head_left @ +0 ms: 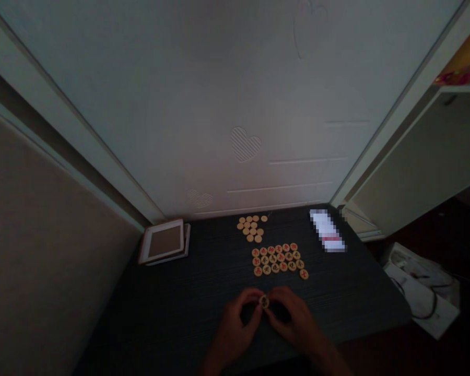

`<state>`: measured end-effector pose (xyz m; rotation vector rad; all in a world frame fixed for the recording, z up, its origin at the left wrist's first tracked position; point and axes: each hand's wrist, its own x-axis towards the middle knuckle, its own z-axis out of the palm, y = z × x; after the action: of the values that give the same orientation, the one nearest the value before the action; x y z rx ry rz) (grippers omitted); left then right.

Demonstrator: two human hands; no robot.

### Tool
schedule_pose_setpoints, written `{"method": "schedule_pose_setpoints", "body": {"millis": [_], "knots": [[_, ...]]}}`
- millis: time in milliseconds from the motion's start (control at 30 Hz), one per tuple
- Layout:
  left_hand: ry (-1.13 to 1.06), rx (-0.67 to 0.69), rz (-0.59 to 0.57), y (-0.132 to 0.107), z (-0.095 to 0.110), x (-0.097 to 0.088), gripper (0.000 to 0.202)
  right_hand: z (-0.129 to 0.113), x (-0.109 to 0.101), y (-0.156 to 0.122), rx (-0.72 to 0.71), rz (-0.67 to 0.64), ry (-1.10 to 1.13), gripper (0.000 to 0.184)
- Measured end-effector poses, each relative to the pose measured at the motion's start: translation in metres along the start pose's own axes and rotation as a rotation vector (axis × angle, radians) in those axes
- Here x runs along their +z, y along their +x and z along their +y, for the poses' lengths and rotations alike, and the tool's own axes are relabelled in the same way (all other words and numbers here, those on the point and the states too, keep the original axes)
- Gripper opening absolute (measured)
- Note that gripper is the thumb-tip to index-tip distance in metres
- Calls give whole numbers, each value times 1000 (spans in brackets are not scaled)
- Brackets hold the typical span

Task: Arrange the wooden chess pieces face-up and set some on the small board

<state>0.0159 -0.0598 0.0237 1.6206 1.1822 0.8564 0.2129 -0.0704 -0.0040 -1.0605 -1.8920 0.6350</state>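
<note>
Between my left hand [237, 321] and my right hand [293, 316] is a round wooden Chinese chess piece [264, 301] with a dark character facing up. Fingers and thumbs of both hands pinch it from either side, near the front of the dark table. Just beyond my hands, face-up xiangqi pieces [275, 259] with red and black characters lie in three rows. One red-marked piece [304, 274] sits at the near right corner of these rows. Farther back is a loose cluster of blank-looking pieces [249, 227], with one piece [263, 219] slightly apart.
On the dark tabletop [180, 297], a framed, tablet-like item [165, 242] lies stacked at the back left. A white card or paper [328, 231], blurred out, lies at the back right. A pale panel with heart reliefs [246, 144] rises behind. A white box with cables [423, 292] stands right of the table.
</note>
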Motion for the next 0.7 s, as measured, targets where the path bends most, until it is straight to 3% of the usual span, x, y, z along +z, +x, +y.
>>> {"method": "schedule_pose_setpoints", "body": {"millis": [467, 700], "knots": [[27, -23, -7, 2, -1, 0, 23, 0, -3, -3, -12, -20, -11, 41], [46, -25, -31, 3, 1, 1, 18, -7, -8, 5, 127, -14, 61, 16]]}}
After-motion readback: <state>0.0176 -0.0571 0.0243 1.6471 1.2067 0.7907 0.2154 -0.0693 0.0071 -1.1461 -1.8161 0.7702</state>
